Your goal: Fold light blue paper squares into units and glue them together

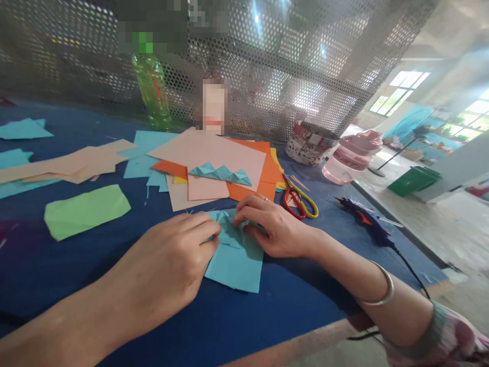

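Observation:
A light blue sheet of paper (237, 267) lies on the dark blue table in front of me, its upper part creased and folded. My left hand (183, 247) pinches the left edge of the folds with bent fingers. From the right, my right hand (271, 227) grips the upper right part of the same sheet between thumb and fingers. Just beyond it, a folded light blue paper strip (221, 174) with several pointed peaks rests on pale pink paper (208, 189). The fingertips of both hands partly cover the creases.
Loose orange paper (254, 191) lies under the pink sheets. Scissors (300, 204), a glue gun (364, 219) with a cord, a pink bottle (351, 155) and a patterned pot (311, 144) stand or lie right. Green paper (87, 210) lies left; a green bottle (152, 92) stands behind.

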{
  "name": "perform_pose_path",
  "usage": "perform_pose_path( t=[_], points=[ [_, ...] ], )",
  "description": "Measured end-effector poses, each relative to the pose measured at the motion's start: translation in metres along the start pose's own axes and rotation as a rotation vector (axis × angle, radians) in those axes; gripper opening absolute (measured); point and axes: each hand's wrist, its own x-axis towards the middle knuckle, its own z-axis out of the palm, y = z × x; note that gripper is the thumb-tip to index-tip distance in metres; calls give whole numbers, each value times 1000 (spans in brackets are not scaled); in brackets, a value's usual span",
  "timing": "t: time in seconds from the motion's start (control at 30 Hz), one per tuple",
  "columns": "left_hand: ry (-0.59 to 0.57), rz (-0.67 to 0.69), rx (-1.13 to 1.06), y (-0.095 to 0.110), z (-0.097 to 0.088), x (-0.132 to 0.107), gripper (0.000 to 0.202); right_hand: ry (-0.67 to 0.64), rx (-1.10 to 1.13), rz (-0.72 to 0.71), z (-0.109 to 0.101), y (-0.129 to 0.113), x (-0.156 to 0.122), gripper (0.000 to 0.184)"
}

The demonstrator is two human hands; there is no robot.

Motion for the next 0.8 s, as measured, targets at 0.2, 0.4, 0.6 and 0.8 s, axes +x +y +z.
perform_pose_path(
  t=[0.2, 0.4, 0.6, 0.8],
  points=[
    [78, 6, -1, -1, -1, 7, 38, 43, 46, 48, 1, -3, 0, 17],
    [114, -9, -55, 0, -1, 8, 43, 104, 135, 96, 7, -17, 0, 12],
    [58, -37, -104, -4, -2, 4, 40, 88, 138, 107, 14, -23, 0, 12],
    [17, -39, -123, -12, -4, 1, 45, 98, 51, -28, 16, -14, 1, 11]
  ],
)
